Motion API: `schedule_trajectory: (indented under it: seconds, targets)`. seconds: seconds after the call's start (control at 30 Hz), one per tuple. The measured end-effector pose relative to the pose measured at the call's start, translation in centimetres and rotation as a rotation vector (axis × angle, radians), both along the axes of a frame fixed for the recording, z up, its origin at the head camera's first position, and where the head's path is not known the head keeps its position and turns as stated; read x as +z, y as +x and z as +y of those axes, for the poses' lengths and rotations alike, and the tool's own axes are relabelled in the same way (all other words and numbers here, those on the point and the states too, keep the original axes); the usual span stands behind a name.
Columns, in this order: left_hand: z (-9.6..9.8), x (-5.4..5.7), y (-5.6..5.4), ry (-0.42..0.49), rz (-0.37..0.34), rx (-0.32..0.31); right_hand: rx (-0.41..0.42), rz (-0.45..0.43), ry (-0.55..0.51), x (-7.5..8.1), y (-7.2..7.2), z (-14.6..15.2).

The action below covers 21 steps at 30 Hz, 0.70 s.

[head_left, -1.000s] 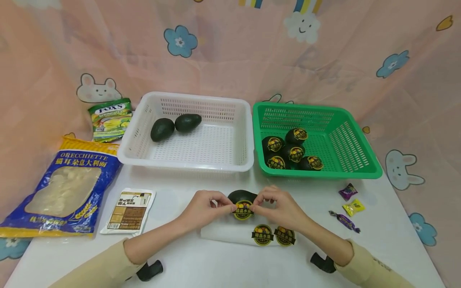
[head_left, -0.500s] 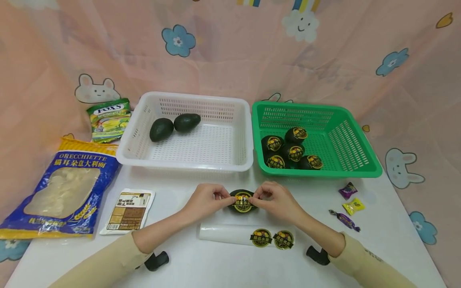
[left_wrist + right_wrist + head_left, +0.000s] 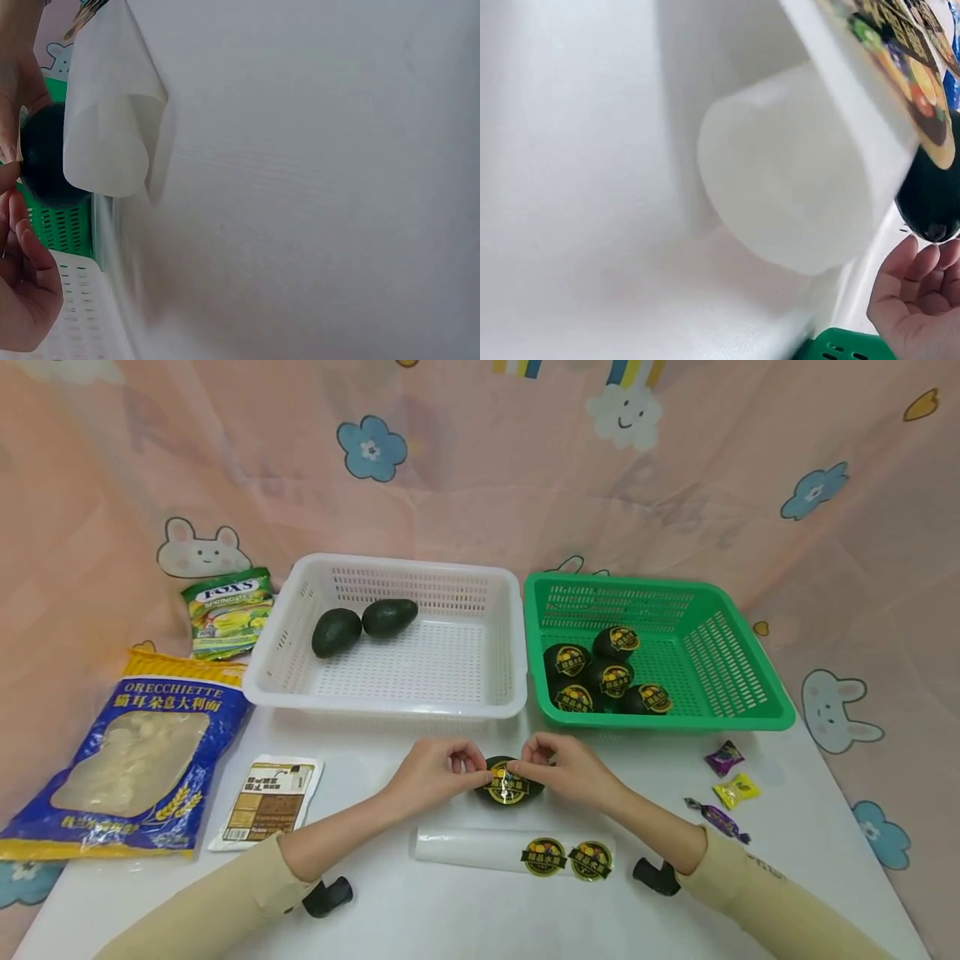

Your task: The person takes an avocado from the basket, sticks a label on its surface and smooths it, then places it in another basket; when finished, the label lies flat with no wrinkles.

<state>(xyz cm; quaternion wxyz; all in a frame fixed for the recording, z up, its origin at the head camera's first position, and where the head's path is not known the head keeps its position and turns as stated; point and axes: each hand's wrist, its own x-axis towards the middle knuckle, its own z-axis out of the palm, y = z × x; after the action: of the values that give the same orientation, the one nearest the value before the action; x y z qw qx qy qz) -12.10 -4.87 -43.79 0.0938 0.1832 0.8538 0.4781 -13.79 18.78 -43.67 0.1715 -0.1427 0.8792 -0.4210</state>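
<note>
A dark green avocado (image 3: 493,800) lies on the table between the hands, with a black-and-gold round sticker (image 3: 508,783) across its near face. At the sticker's left edge, my left hand (image 3: 438,774) pinches with thumb and finger. My right hand (image 3: 573,770) holds the sticker's upper right edge, thumb over the print. In the left wrist view the sticker's edge stands slightly off the avocado (image 3: 51,154). The curled fingers of my right hand partly hide the fruit's right end. A white roll of backing (image 3: 468,847) with two more stickers (image 3: 543,857) lies nearer to me.
Behind stand a white basket (image 3: 386,703) with two plain avocados and a green basket (image 3: 667,722) with several stickered ones. Pasta (image 3: 123,760) and candy bags (image 3: 228,614) and a flat packet (image 3: 268,802) lie left. Small wrapped candies (image 3: 723,758) lie right.
Both hands have moved slightly away from me, bringing the sticker up onto the avocado's face. The right thumb has shifted a little up its edge. The sticker roll shows more fully.
</note>
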Motion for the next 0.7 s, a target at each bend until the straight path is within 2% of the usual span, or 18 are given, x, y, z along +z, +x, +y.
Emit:
schedule_trajectory:
  seconds: [0.1,0.2,0.27,0.3,0.5,0.6,0.7]
  targets:
    - [0.0,0.1,-0.1,0.013,0.066,-0.049,0.011,-0.116,-0.056,-0.1,-0.6,0.0]
    - [0.0,0.0,-0.3,0.01,0.162,-0.114,0.019,-0.248,-0.125,-0.2,-1.0,0.1]
    - [0.0,0.0,-0.3,0.0,0.218,-0.146,0.033,-0.284,-0.155,-0.3,-1.2,0.3]
    - [0.0,0.0,-0.3,-0.01,0.237,-0.156,0.046,-0.271,-0.149,-0.2,-1.2,0.3]
    - [-0.1,-0.1,0.2,-0.132,0.307,-0.14,0.196,0.038,-0.015,0.0,-0.7,0.6]
    - [0.0,-0.1,0.4,-0.192,0.376,-0.141,0.255,0.173,0.005,0.1,-0.3,0.6]
    - [0.3,0.0,0.6,-0.245,0.46,-0.145,0.289,0.27,0.022,0.2,0.0,0.6]
